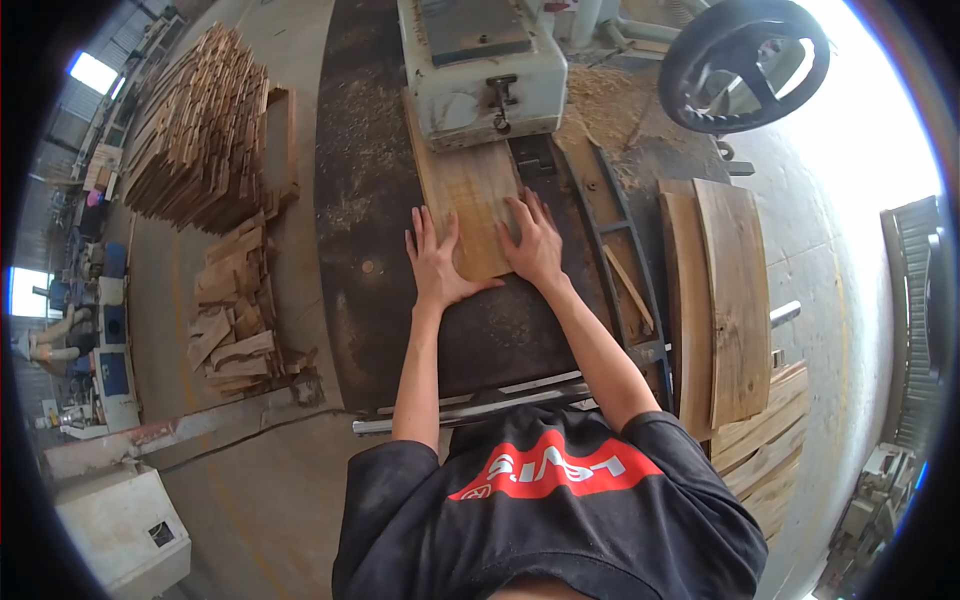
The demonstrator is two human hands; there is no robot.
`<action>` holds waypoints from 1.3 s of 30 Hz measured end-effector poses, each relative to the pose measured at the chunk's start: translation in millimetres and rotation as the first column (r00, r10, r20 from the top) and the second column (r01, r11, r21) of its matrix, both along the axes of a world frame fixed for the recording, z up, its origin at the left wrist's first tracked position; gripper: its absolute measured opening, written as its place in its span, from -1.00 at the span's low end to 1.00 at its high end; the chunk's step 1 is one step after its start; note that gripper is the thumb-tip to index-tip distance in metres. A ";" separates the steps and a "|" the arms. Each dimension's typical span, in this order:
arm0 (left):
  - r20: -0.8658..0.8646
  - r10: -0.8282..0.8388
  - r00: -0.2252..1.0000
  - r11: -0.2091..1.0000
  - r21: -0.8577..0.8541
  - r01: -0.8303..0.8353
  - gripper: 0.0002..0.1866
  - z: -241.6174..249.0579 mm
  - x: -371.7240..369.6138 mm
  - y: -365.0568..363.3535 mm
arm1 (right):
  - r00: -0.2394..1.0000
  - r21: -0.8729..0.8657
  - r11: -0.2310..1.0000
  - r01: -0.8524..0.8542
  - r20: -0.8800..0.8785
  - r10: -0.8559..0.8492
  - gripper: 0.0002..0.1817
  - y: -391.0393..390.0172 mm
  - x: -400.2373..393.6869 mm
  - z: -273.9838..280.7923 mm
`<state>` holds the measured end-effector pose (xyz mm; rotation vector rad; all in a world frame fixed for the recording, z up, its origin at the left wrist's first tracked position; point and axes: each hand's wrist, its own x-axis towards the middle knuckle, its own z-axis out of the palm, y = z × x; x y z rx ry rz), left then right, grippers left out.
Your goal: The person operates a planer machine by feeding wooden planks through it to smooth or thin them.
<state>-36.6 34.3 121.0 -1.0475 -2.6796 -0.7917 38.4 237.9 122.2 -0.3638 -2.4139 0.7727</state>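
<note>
A wooden board [466, 190] lies flat on the dark machine table [360, 250], its far end under the pale green machine housing [487, 95]. My left hand [437, 262] rests at the board's left edge and near corner, fingers spread and thumb stretched along the near end. On the right edge lies my right hand [534, 238], its fingers apart and pointing toward the housing. Both hands are open and touch the board without wrapping round it. Whatever is under the housing is hidden.
Right of the board runs a metal guide rail [612, 225] with a thin wood strip [628, 288]. Planks [738, 300] stand stacked farther right, below a black handwheel [745, 65]. Sawdust [600, 100] covers parts of the table. At left are stacked boards [200, 130] and offcuts [235, 310].
</note>
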 end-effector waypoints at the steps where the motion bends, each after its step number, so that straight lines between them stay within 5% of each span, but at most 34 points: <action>1: -0.002 0.007 1.000 1.000 -0.002 -0.007 0.67 0.3 -4.2 2.4 | 1.000 -0.008 1.000 -0.014 0.005 0.014 -0.41 3.7 -5.1 -1.1; 6: 0.024 0.091 0.996 0.993 0.079 -0.093 0.69 -10.3 -19.6 5.4 | 1.000 0.015 1.000 0.007 0.005 -0.007 -0.37 20.7 12.9 0.2; 10: 0.000 0.126 0.992 0.987 0.099 -0.126 0.68 -9.2 -12.3 2.9 | 0.996 -0.035 0.998 0.057 -0.067 -0.060 -0.42 30.6 103.4 43.5; 16: -0.091 0.128 0.988 0.983 0.145 -0.114 0.57 -22.2 -13.0 0.5 | 0.936 0.216 0.911 0.352 -0.100 -0.338 -0.53 82.1 261.5 92.9; 21: -0.102 0.111 0.989 0.978 0.187 -0.091 0.45 -19.7 11.3 -3.5 | 0.515 0.419 0.580 0.699 0.268 -0.814 0.02 150.0 388.0 80.0; 24: -0.087 0.088 0.992 0.989 0.128 -0.076 0.40 -21.4 33.1 -10.6 | 0.340 0.391 0.554 0.735 0.494 -0.800 0.32 168.6 431.4 91.7; 27: -0.054 0.050 0.997 0.992 0.115 -0.044 0.39 -19.7 48.4 -15.7 | 0.380 0.218 0.599 0.770 0.597 -0.706 0.50 178.5 449.3 85.5; 31: -0.081 0.104 0.991 0.987 0.131 -0.093 0.31 -21.8 61.5 -20.5 | 0.325 0.196 0.661 0.725 0.748 -0.579 0.82 181.8 449.9 99.1; 34: -0.103 0.146 0.984 0.981 0.146 -0.130 0.27 -25.2 72.1 -24.7 | 0.266 0.229 0.650 0.725 0.777 -0.571 0.88 167.8 436.3 113.3; 39: -0.110 0.106 0.988 0.986 0.140 -0.091 0.19 -31.6 79.7 -26.1 | 0.338 0.182 0.678 0.712 0.758 -0.558 0.95 171.8 440.9 103.7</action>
